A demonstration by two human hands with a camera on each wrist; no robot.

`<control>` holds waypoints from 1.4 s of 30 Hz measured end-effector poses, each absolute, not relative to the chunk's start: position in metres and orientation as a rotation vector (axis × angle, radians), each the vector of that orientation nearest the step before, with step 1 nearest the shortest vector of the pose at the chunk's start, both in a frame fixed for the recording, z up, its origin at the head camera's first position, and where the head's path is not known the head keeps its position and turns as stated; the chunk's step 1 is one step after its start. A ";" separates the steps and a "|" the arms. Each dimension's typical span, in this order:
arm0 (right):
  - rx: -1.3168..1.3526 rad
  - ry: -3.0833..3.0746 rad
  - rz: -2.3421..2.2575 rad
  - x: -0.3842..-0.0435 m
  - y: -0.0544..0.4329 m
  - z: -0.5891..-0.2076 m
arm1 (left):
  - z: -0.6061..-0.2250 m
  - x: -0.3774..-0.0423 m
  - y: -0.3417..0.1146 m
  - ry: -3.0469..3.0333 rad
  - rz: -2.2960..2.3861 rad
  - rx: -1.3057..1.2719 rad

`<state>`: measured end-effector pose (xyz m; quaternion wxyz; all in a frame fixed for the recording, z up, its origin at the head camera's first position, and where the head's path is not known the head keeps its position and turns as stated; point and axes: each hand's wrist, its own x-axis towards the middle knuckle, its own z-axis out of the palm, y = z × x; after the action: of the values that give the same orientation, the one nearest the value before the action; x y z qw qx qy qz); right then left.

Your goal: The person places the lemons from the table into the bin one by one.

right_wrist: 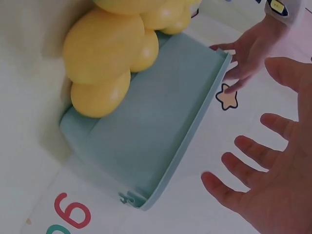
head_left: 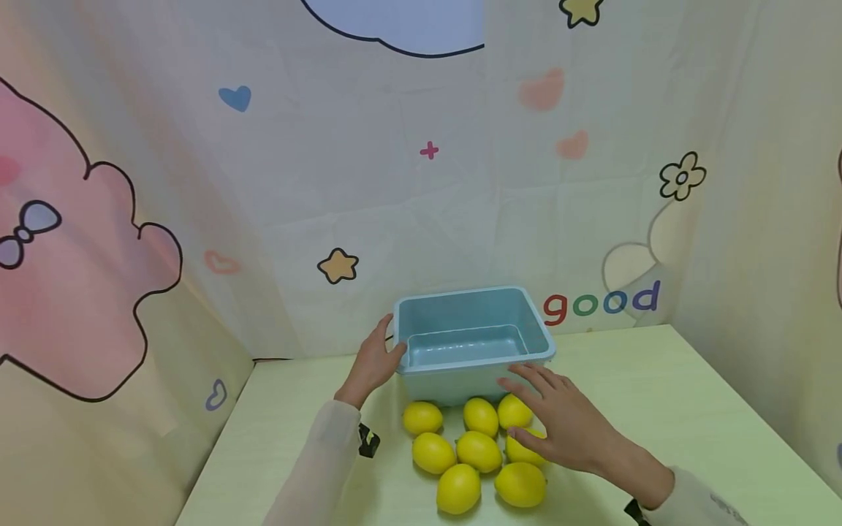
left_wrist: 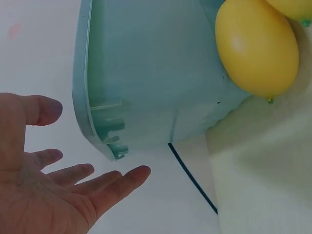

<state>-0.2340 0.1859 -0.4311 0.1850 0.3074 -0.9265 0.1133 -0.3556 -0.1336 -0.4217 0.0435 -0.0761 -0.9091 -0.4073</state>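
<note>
A light blue rectangular plastic bin [head_left: 473, 383] stands at the back of the table, its inner floor visible from above. Several yellow lemons [head_left: 479, 451] lie grouped in front of it, the back ones close to its front wall. My left hand [head_left: 373, 363] is at the bin's left end, thumb and fingers spread around the rim corner; the left wrist view shows a gap between thumb and rim [left_wrist: 82, 92]. Spread and holding nothing, my right hand [head_left: 569, 424] hovers by the bin's front right corner, partly covering a lemon [head_left: 524, 447] in the head view.
The pale table [head_left: 658, 409] meets a printed cloth [head_left: 447, 219] right behind the bin, and more cloth hangs at the left and right sides. A black band with a small device [head_left: 368, 441] is on my left wrist.
</note>
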 end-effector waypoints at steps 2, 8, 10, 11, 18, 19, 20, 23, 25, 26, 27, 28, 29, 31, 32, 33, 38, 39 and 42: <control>0.877 -2.637 0.323 -0.230 0.185 -0.434 | -0.424 -0.358 -0.134 -2.772 -1.282 -0.238; 0.905 -2.788 0.361 -0.220 0.180 -0.442 | -0.428 -0.362 -0.133 -2.764 -1.396 -0.217; 0.909 -2.852 0.388 -0.218 0.179 -0.445 | -0.430 -0.363 -0.133 -2.769 -1.442 -0.199; 0.913 -2.882 0.401 -0.217 0.178 -0.446 | -0.431 -0.363 -0.132 -2.773 -1.465 -0.190; 0.945 -3.049 0.449 -0.213 0.172 -0.457 | -0.435 -0.367 -0.131 -2.762 -1.628 -0.148; 0.947 -3.068 0.454 -0.213 0.172 -0.459 | -0.436 -0.367 -0.131 -2.758 -1.641 -0.145; 0.948 -3.086 0.456 -0.212 0.171 -0.461 | -0.436 -0.367 -0.131 -2.753 -1.655 -0.142; 0.960 -3.130 0.468 -0.211 0.169 -0.467 | -0.436 -0.368 -0.131 -2.735 -1.719 -0.129; 0.966 -3.157 0.476 -0.211 0.169 -0.470 | -0.438 -0.369 -0.131 -2.723 -1.759 -0.126; 0.972 -3.166 0.475 -0.210 0.168 -0.472 | -0.438 -0.370 -0.131 -2.719 -1.777 -0.122; 0.977 -3.175 0.468 -0.210 0.168 -0.474 | -0.439 -0.371 -0.131 -2.715 -1.790 -0.118; 0.985 -3.178 0.462 -0.210 0.167 -0.476 | -0.440 -0.371 -0.131 -2.712 -1.799 -0.116; 0.991 -3.179 0.449 -0.210 0.167 -0.478 | -0.441 -0.372 -0.131 -2.710 -1.801 -0.115; 1.012 -3.166 0.418 -0.210 0.166 -0.482 | -0.442 -0.372 -0.131 -2.703 -1.808 -0.117; 1.020 -3.162 0.403 -0.209 0.165 -0.483 | -0.443 -0.373 -0.131 -2.700 -1.810 -0.118; 1.031 -3.155 0.385 -0.209 0.164 -0.485 | -0.443 -0.373 -0.131 -2.698 -1.813 -0.121; 1.065 -3.144 0.321 -0.209 0.159 -0.490 | -0.444 -0.374 -0.133 -2.690 -1.850 -0.119; 1.066 -3.146 0.319 -0.209 0.158 -0.490 | -0.443 -0.374 -0.133 -2.688 -1.857 -0.119; 1.084 -3.153 0.332 -0.209 0.157 -0.492 | -0.443 -0.374 -0.133 -2.681 -1.869 -0.119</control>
<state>-0.2092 0.1568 -0.4918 -0.1042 0.3218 -0.9359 0.0984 -0.3744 -0.1333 -0.4428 -0.0645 -0.0363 -0.8181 -0.5703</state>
